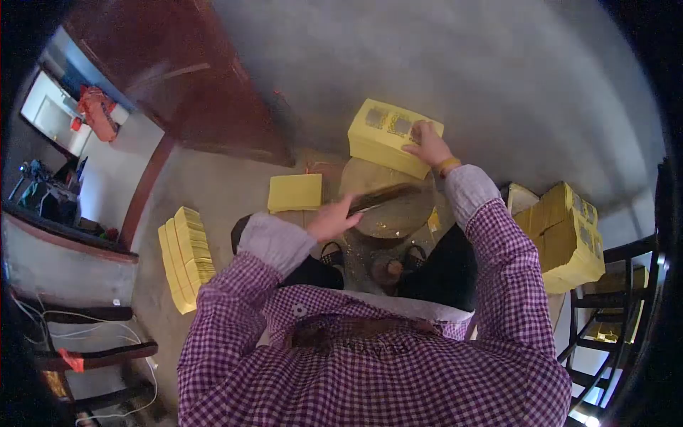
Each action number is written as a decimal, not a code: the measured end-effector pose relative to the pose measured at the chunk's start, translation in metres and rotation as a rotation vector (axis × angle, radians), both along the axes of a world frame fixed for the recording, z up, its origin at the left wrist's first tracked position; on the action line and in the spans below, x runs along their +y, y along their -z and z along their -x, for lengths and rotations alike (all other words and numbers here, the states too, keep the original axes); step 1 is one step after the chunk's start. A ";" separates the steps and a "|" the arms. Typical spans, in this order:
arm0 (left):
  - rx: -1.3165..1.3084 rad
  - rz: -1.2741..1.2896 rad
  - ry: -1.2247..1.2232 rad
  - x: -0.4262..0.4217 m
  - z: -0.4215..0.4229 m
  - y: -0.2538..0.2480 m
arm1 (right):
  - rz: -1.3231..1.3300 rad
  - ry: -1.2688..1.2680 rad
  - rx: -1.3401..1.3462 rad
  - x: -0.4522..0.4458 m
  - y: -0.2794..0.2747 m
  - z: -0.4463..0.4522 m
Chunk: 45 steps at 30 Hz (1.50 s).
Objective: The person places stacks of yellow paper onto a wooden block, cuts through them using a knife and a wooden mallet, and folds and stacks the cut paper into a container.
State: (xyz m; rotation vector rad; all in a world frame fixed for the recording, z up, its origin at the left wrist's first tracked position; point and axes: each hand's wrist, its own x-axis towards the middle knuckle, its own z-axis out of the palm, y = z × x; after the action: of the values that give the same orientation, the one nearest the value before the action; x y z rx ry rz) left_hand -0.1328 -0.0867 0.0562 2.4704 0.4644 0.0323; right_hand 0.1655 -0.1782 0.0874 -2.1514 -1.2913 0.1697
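Note:
My left hand [333, 219] is closed around one end of a dark, flat, blurred tool [388, 199], held over a round wooden block [388, 222]. My right hand [429, 146] rests its fingers on the top right part of a thick stack of yellow paper [384, 135] with printed grey squares. That stack sits at the far edge of the block. A smaller yellow stack [295, 192] lies on the floor left of the block, beyond my left hand.
Bundled yellow paper [186, 257] lies on the floor at the left. More yellow packs [569, 238] stand at the right near a black rack [622, 302]. A reddish door [178, 78] is at the upper left. Dark rungs with cables [99, 352] are at lower left.

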 end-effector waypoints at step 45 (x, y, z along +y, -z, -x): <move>-0.229 -0.031 -0.275 -0.033 -0.033 -0.075 | 0.011 0.038 -0.130 -0.011 0.003 0.023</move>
State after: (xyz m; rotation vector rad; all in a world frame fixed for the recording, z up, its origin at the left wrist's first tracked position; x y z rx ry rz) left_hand -0.1003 -0.1200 0.1316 2.3774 0.7016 0.4313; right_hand 0.1425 -0.1894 0.0845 -2.2254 -1.3228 0.0216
